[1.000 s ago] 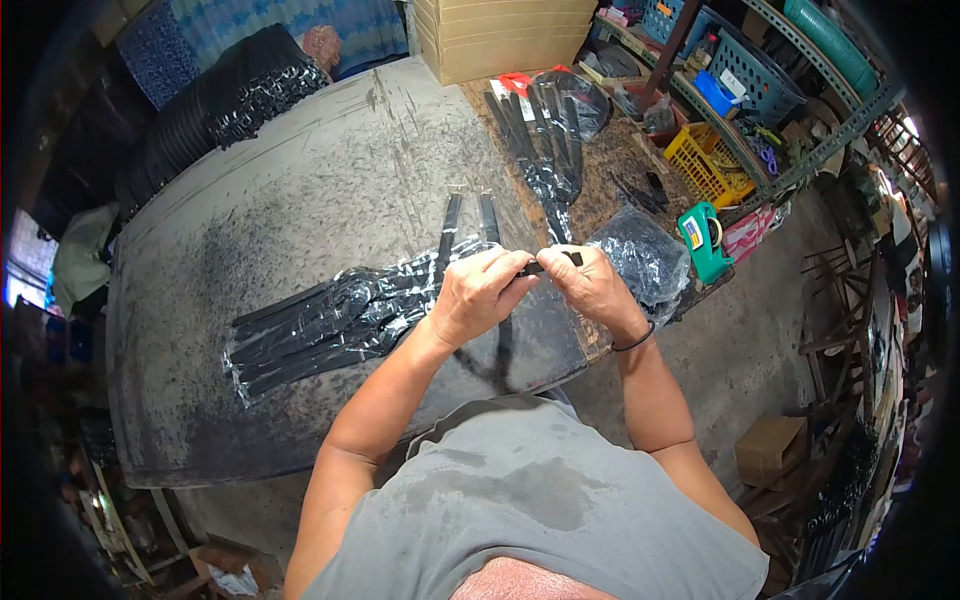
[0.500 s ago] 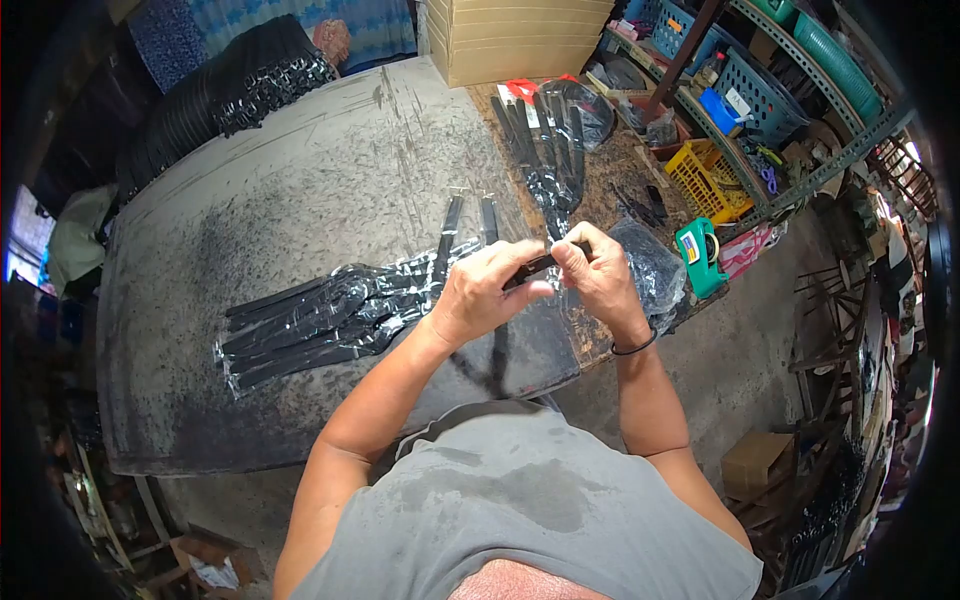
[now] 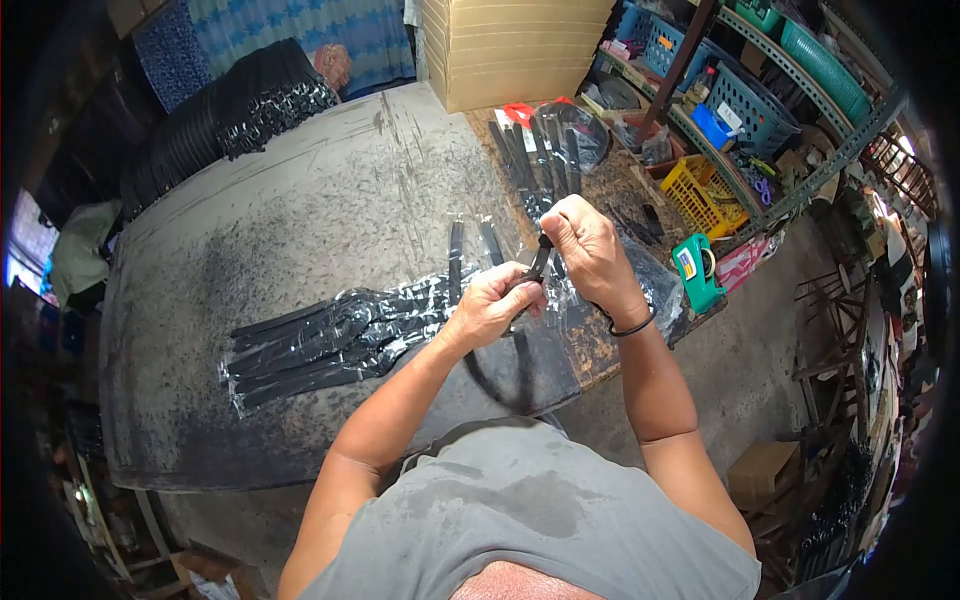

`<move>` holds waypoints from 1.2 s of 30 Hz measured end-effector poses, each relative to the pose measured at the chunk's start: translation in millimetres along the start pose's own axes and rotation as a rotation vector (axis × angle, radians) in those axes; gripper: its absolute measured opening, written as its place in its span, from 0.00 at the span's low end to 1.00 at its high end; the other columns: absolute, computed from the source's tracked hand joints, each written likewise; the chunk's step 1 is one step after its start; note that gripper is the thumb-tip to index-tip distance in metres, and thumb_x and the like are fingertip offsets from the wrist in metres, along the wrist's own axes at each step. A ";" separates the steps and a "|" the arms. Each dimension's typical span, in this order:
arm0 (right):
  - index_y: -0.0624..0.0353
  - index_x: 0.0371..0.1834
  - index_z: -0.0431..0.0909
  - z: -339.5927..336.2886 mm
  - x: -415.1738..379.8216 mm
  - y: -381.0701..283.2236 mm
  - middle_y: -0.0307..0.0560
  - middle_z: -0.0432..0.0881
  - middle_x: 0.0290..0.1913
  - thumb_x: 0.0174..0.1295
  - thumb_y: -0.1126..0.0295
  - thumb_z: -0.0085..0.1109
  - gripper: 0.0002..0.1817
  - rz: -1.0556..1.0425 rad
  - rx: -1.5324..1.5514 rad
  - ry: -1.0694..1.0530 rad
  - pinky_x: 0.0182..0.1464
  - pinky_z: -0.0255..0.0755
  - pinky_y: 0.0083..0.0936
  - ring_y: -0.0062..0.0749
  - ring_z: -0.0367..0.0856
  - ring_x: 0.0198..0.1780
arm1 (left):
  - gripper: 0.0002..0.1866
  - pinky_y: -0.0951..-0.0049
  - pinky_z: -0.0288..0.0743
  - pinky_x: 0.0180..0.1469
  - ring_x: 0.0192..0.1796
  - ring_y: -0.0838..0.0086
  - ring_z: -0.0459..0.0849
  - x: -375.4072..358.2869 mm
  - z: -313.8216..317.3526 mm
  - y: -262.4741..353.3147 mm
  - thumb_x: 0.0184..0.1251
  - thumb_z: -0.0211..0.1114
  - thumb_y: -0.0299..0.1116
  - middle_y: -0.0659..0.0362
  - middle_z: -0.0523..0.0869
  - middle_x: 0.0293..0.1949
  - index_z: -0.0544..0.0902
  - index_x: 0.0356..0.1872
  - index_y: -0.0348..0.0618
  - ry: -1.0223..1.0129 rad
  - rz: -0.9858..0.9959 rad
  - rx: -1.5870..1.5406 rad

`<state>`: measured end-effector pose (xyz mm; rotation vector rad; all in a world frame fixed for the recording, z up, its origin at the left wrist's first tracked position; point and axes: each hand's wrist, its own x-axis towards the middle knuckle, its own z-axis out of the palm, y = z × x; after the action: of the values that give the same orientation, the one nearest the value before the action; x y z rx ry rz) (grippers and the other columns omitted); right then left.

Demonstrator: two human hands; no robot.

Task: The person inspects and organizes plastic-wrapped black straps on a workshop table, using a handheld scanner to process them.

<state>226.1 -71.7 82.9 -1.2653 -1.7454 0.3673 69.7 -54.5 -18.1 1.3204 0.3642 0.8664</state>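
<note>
A black strap point(image 3: 541, 262) runs between my two hands above the table's right part. My left hand point(image 3: 497, 303) pinches it low, thumb against curled fingers. Higher and to the right, my right hand point(image 3: 590, 250) is closed around its upper end. Part of the strap hangs in a curve below my left hand. Left of my hands lies a plastic-wrapped bundle of black straps point(image 3: 345, 345), and two loose strap ends point(image 3: 456, 250) stick out near it. Another bundle of black straps point(image 3: 540, 150) lies beyond my right hand, partly covered by it.
A green tape dispenser point(image 3: 698, 272) stands at the right edge of the worktable point(image 3: 290, 220). A large cardboard box point(image 3: 530, 50) is at the back. Shelving on the right holds a yellow basket point(image 3: 705, 198). A thick stack of black straps point(image 3: 230, 110) lies back left.
My right hand has moved up, away from my left, which has dropped slightly. More of the strap shows between them, and a larger curve of it hangs below.
</note>
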 end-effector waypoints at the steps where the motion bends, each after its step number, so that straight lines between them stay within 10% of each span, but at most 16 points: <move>1: 0.65 0.32 0.75 -0.9 0.8 -0.6 0.52 0.73 0.28 0.68 0.61 0.52 0.15 0.033 -0.001 -0.030 0.35 0.69 0.34 0.42 0.77 0.31 | 0.08 0.79 0.76 0.40 0.35 0.81 0.81 2.5 2.1 3.1 0.71 0.58 0.32 0.62 0.83 0.32 0.78 0.40 0.37 0.031 -0.004 -0.040; 6: 0.64 0.31 0.77 -2.3 -0.6 11.0 0.50 0.77 0.30 0.66 0.60 0.56 0.16 0.034 0.076 -0.117 0.36 0.71 0.32 0.41 0.78 0.31 | 0.07 0.79 0.75 0.38 0.33 0.81 0.80 13.2 8.6 16.9 0.72 0.57 0.31 0.61 0.83 0.31 0.78 0.39 0.36 0.039 0.029 -0.063; 8: 0.65 0.32 0.76 -10.2 1.4 7.9 0.43 0.76 0.30 0.66 0.66 0.55 0.11 -0.119 0.071 -0.235 0.35 0.69 0.23 0.24 0.74 0.32 | 0.07 0.79 0.75 0.38 0.33 0.82 0.79 15.7 9.2 14.8 0.72 0.56 0.31 0.62 0.83 0.31 0.77 0.39 0.36 0.046 0.023 -0.013; 12: 0.65 0.30 0.78 -25.9 -0.2 -12.1 0.47 0.78 0.28 0.59 0.71 0.61 0.08 0.132 0.070 -0.307 0.31 0.72 0.24 0.24 0.79 0.30 | 0.09 0.78 0.75 0.44 0.37 0.81 0.79 13.4 18.0 31.5 0.70 0.60 0.33 0.62 0.83 0.35 0.78 0.44 0.38 -0.071 -0.027 -0.088; 18: 0.63 0.34 0.77 -81.3 -2.8 -42.3 0.40 0.76 0.29 0.62 0.75 0.59 0.03 -0.291 0.004 0.079 0.32 0.68 0.17 0.20 0.73 0.30 | 0.26 0.67 0.68 0.61 0.55 0.70 0.77 5.2 2.6 14.8 0.59 0.69 0.47 0.55 0.82 0.49 0.78 0.51 0.38 -0.792 -0.343 0.179; 22: 0.61 0.36 0.76 -111.9 5.2 -61.3 0.32 0.73 0.26 0.67 0.73 0.55 0.04 -0.168 -0.071 0.299 0.28 0.62 0.11 0.12 0.67 0.26 | 0.32 0.67 0.67 0.61 0.57 0.69 0.76 1.1 14.0 23.2 0.53 0.72 0.48 0.54 0.81 0.51 0.77 0.54 0.35 -0.926 -0.422 0.127; 36: 0.57 0.39 0.77 -170.4 119.7 13.5 0.32 0.73 0.24 0.70 0.62 0.52 0.10 -0.301 -0.457 0.354 0.26 0.67 0.17 0.15 0.68 0.23 | 0.41 0.60 0.63 0.66 0.60 0.56 0.76 -19.6 29.8 8.0 0.47 0.71 0.41 0.41 0.80 0.53 0.67 0.61 0.26 -0.757 -0.607 -0.409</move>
<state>365.2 -6.8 224.2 -1.2551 -1.7224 -0.4303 74.7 -89.2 -7.7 0.9760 -0.0265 -0.0967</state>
